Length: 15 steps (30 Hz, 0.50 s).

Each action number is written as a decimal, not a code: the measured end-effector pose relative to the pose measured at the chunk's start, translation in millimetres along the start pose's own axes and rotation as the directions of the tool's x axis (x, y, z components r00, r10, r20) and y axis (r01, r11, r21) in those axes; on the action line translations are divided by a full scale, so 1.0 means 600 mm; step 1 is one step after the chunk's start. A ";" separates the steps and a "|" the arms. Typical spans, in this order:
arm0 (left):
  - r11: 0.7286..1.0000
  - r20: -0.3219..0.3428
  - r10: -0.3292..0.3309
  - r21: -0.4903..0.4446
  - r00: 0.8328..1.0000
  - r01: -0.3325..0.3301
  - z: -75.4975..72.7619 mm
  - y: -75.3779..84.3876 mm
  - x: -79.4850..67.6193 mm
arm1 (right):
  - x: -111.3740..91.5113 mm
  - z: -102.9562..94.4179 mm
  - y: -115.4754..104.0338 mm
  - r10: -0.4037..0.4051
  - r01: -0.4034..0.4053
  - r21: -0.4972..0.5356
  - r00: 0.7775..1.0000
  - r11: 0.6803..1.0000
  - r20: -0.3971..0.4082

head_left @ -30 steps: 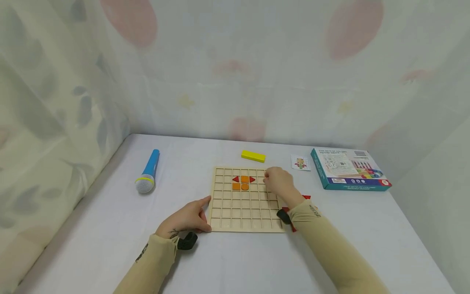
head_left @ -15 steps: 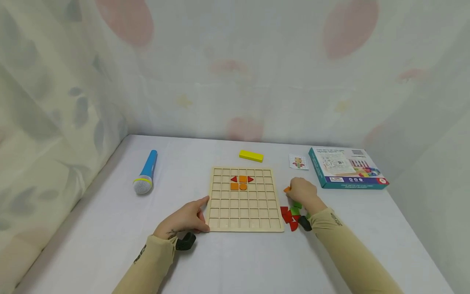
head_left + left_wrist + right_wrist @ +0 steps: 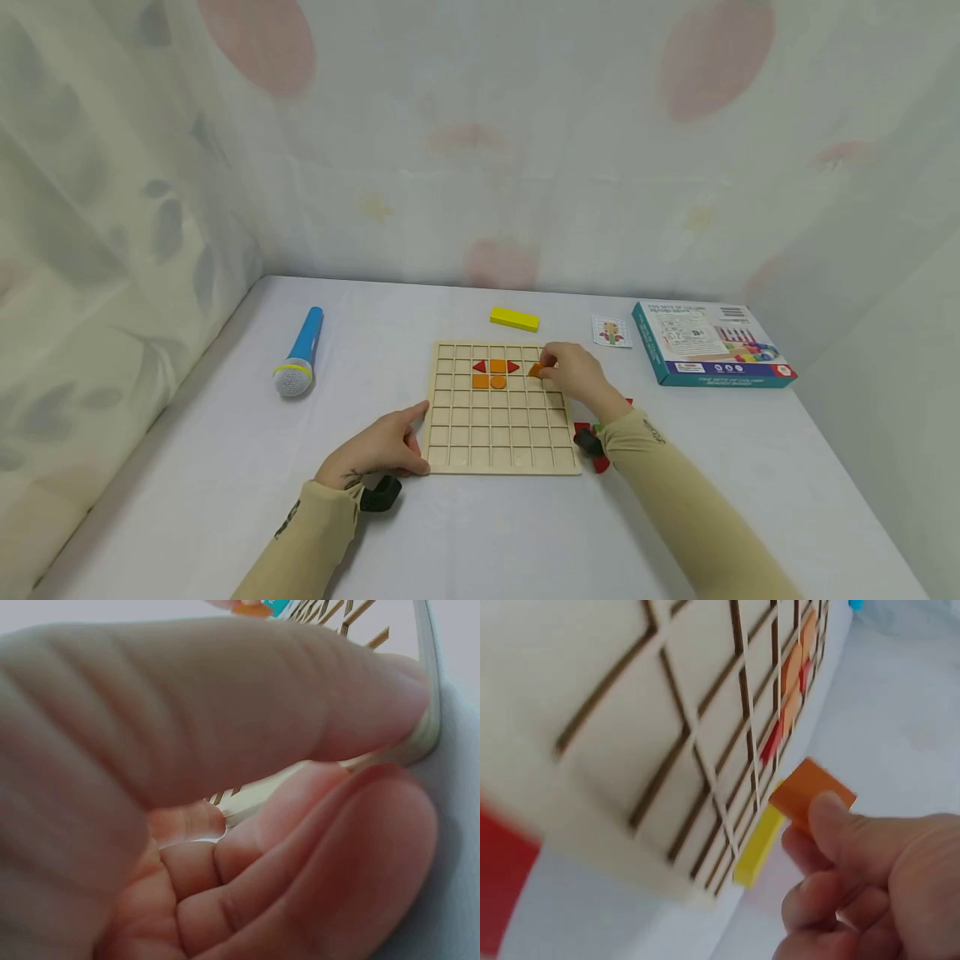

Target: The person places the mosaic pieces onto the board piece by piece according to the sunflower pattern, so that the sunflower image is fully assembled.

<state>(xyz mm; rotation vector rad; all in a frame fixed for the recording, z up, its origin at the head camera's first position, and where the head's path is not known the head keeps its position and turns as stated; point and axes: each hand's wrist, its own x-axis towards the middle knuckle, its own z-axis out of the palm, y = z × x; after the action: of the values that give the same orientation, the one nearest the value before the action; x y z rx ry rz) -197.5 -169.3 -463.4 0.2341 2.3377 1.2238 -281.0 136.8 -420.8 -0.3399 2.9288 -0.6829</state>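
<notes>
My right hand pinches an orange square tile between thumb and forefinger. In the head view it is over the upper right part of the wooden grid board. Lying in the board's cells are an orange square between two red triangles, with another orange square and an orange disc below. My left hand rests at the board's left edge, thumb by the near corner and forefinger extended farther up; its other fingers are bent, as the left wrist view shows.
Red and green pieces lie right of the board, partly hidden by the right wrist. Behind it are a yellow block and a small pattern card. A toy microphone lies left, a boxed set right.
My right hand went from above the board to the loose pieces at the right, took an orange tile, and came back over the upper right cells. My left hand stayed at the edge.
</notes>
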 end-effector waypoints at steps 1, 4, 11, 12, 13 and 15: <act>1.000 0.000 0.001 0.001 1.000 -0.001 0.000 0.000 0.000 | 0.002 0.005 -0.006 -0.017 0.017 0.004 1.000 1.000 0.015; 1.000 0.001 0.005 -0.003 1.000 -0.005 -0.001 0.002 -0.002 | 0.010 0.019 -0.019 -0.055 0.055 -0.010 0.998 0.998 0.044; 1.000 0.004 0.013 -0.007 1.000 -0.013 -0.001 0.001 -0.002 | 0.022 0.043 -0.025 -0.114 0.117 -0.059 0.992 0.991 0.055; 1.000 0.005 0.014 -0.009 1.000 -0.014 -0.002 0.000 -0.002 | 0.023 0.044 -0.025 -0.117 0.121 -0.062 0.992 0.991 0.055; 1.000 0.006 0.016 -0.008 1.000 -0.015 -0.002 0.000 -0.002 | 0.024 0.045 -0.025 -0.120 0.123 -0.066 0.991 0.990 0.055; 1.000 0.007 0.014 -0.011 1.000 -0.014 -0.002 -0.001 -0.001 | 0.026 0.046 -0.026 -0.123 0.127 -0.077 0.991 0.989 0.054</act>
<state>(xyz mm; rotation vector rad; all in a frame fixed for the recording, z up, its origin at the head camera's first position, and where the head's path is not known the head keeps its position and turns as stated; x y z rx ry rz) -197.3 -170.8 -462.8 0.2514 2.3263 1.2400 -288.4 107.8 -439.4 -0.5454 2.9128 -0.5639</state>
